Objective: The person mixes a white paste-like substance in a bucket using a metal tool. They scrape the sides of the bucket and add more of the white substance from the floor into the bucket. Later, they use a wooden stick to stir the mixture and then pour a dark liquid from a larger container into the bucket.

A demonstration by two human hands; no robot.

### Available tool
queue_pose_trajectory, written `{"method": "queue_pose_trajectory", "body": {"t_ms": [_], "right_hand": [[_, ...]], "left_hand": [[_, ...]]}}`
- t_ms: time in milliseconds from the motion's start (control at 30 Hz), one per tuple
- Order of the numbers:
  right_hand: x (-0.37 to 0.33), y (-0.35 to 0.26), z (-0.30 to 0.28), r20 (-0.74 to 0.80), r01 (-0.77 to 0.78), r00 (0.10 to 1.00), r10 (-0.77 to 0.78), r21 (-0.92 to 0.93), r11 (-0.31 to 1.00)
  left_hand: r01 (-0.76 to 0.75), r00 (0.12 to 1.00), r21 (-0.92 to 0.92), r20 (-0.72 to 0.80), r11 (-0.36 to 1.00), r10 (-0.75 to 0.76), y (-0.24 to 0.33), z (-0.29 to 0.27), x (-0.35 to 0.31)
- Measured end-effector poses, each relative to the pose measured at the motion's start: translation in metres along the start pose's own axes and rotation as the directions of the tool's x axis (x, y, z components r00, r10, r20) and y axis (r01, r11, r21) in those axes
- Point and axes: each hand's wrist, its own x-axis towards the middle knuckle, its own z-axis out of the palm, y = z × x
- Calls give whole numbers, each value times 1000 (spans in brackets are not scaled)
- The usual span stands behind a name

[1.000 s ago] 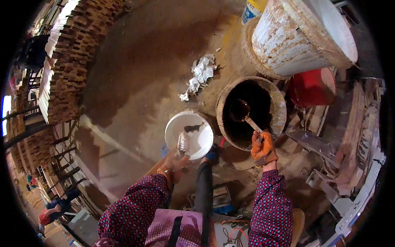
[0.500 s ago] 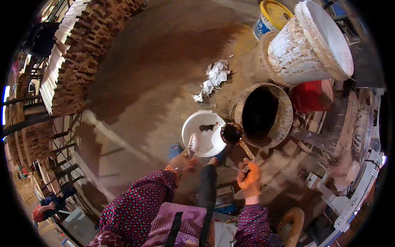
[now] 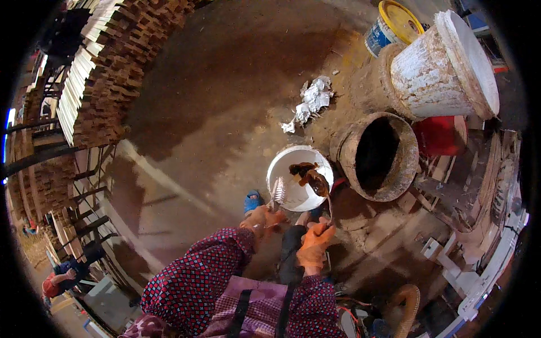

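A white bucket (image 3: 272, 163) stands on the floor in front of me. My right hand (image 3: 316, 243), in an orange glove, is closed round the handle of a ladle (image 3: 318, 183). Its bowl is tipped over the bucket, coated with glossy dark brown stuff. More brown liquid (image 3: 301, 169) shows inside the bucket beside it. My left hand (image 3: 262, 219), also orange-gloved, is closed on a brush (image 3: 279, 191) with pale bristles at the bucket's near left rim. Right of the bucket, a crusted drum (image 3: 344, 152) lies tilted with its dark mouth toward me.
A large stained white tub (image 3: 422, 79) and a yellow-lidded pail (image 3: 401, 22) are at the far right, with a red bucket (image 3: 442, 135) below. Crumpled white scraps (image 3: 313, 101) lie on the floor. Stacked wood strips (image 3: 121, 73) rise at left; a person (image 3: 62, 279) is at lower left.
My right hand has swung left with the ladle, from beside the drum's mouth to over the bucket. The ladle has tipped, and more brown liquid shows in the bucket. The view has shifted.
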Motion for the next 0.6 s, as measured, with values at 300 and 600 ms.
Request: {"method": "queue_pose_trajectory", "body": {"t_ms": [300,600], "right_hand": [[48,6,-45,774,-867,461,434,496,37],[46,-49,-104,862,-911,291,414,382,-157]], "left_hand": [[30,999,-153,-40,988,-36,4,11,4],[-65,993,-219,-106,974,42,-10,25,14]]}}
